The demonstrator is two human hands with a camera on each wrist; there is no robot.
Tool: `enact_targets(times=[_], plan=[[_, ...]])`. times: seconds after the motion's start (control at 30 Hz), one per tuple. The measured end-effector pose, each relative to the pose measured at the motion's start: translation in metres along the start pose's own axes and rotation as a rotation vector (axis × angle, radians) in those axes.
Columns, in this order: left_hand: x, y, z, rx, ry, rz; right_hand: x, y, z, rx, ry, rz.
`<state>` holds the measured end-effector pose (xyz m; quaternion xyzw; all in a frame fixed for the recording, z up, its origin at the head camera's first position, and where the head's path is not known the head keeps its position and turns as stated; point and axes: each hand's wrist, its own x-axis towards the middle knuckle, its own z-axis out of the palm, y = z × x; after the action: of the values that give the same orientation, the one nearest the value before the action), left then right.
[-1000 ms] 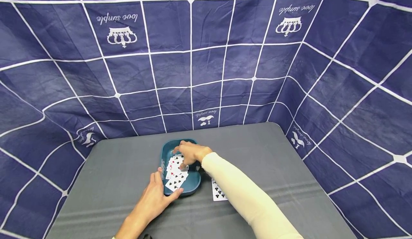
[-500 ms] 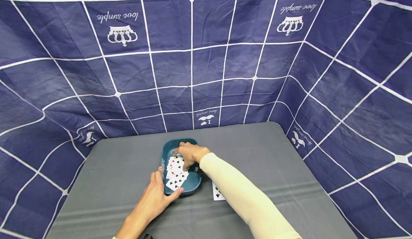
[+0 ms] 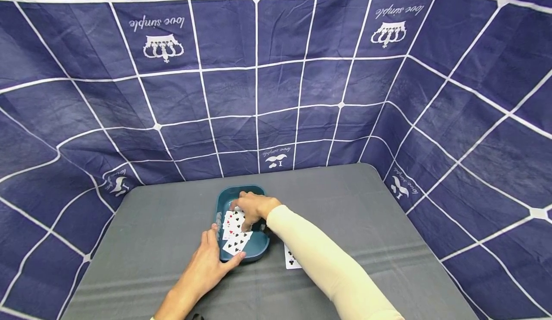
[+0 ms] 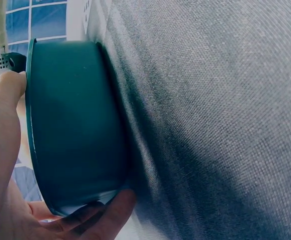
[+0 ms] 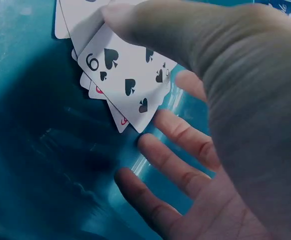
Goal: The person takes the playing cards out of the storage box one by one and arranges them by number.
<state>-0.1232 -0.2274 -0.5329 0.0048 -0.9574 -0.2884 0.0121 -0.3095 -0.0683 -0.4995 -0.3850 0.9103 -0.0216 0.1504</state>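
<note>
A teal plastic basin (image 3: 259, 249) stands on the table with several overlapping playing cards (image 3: 234, 230) face up inside. My left hand (image 3: 206, 258) grips its near left side; the left wrist view shows the thumb (image 4: 11, 89) at the rim and fingers against the outer wall (image 4: 75, 120). My right hand (image 3: 256, 206) reaches into the basin over the cards. In the right wrist view its thumb (image 5: 123, 21) rests on the pile by a six of spades (image 5: 130, 86), while the other fingers (image 5: 173, 165) spread along the pile's edge, fingertips close to the cards.
Another playing card, a club (image 3: 291, 257), lies on the grey table (image 3: 345, 205) right of the basin, partly under the right sleeve (image 3: 319, 257). Blue cloth with white lines (image 3: 276, 90) hangs behind the table and along its sides.
My right hand shifts slightly within the basin, and the upper cards move a little toward me under it. The sleeve covers more of the table card. My left hand keeps its place.
</note>
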Motion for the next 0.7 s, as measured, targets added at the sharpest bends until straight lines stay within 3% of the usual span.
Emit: enact_targets(times=[0.47, 0.7], plan=[[-0.0004, -0.0027, 0.0007, 0.004, 0.002, -0.004, -0.0032, -0.0051, 0.0002, 0.005, -0.01, 0.021], [-0.0001, -0.0017, 0.0012, -0.002, -0.009, -0.012, -0.0063, -0.0017, -0.0034, 0.039, -0.011, -0.013]])
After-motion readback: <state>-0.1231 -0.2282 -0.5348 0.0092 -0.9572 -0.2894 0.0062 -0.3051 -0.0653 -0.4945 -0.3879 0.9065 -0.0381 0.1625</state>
